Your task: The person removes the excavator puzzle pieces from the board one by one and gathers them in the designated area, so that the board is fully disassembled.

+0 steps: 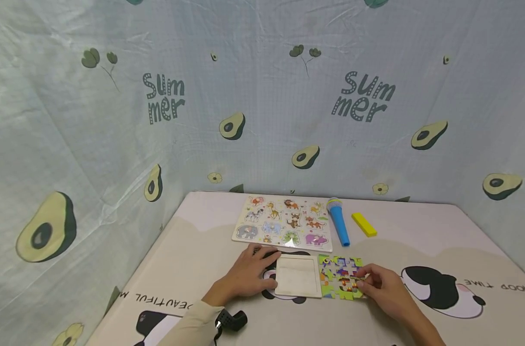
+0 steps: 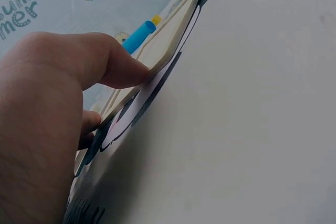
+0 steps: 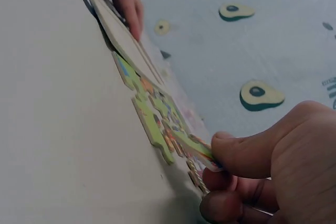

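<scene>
My left hand [image 1: 248, 273] rests spread along the left side of a shallow wooden puzzle tray [image 1: 298, 276], which is bare inside. The thumb touches the tray's near left corner, and other fingers reach its far left corner. Against the tray's right side lies a patch of colourful jigsaw pieces [image 1: 329, 276], mostly joined, with gaps between some. My right hand [image 1: 382, 288] is at the right edge of this patch. Between its thumb and fingers it pinches a green-edged puzzle piece [image 3: 198, 149], tilted above the others in the right wrist view.
Behind the tray lies an animal picture board [image 1: 284, 223]. A blue toy microphone [image 1: 340, 226] and a yellow block [image 1: 364, 224] lie to its right. A black device [image 1: 232, 320] with a cord is near my left forearm. A printed curtain [image 1: 262, 120] encloses the table's back and sides.
</scene>
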The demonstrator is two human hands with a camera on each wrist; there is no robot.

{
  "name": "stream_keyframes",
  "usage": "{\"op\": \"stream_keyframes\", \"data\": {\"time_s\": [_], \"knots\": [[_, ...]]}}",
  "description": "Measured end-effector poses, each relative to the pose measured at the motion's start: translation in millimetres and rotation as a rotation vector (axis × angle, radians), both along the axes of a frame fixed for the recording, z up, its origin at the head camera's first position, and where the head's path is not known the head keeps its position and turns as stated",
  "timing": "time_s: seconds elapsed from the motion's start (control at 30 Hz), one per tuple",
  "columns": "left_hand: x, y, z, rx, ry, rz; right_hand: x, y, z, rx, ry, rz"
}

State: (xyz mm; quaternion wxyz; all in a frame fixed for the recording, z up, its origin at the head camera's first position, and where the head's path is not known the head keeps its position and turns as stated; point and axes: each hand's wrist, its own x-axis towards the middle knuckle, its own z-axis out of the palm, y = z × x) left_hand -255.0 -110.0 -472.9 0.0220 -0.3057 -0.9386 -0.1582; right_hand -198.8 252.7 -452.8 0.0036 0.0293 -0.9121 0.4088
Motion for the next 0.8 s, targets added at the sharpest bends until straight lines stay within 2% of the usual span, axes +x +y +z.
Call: {"op": "stream_keyframes", "data": {"time_s": [0.23,0.37,0.57,0.8], "knots": [[0.3,0.4,-0.1,0.007,-0.013,-0.005,-1.1,11,-5.0,0.027,-0.044,-0.03],[-0.3,0.9,-0.5,-0.001,0.001,-0.001,-2.6,12,-5.7,0.045,-0.041,-0.032],[-1.1,0.6,-0.3,-0.001,0.017,-0.004,-3.5,7,-3.7,0.143,-0.025,-0.058],[-0.7,0.4,0.3,0.001,0.003,-0.004,-2.1,3,-0.7,0.258,-0.041,-0.091]]}}
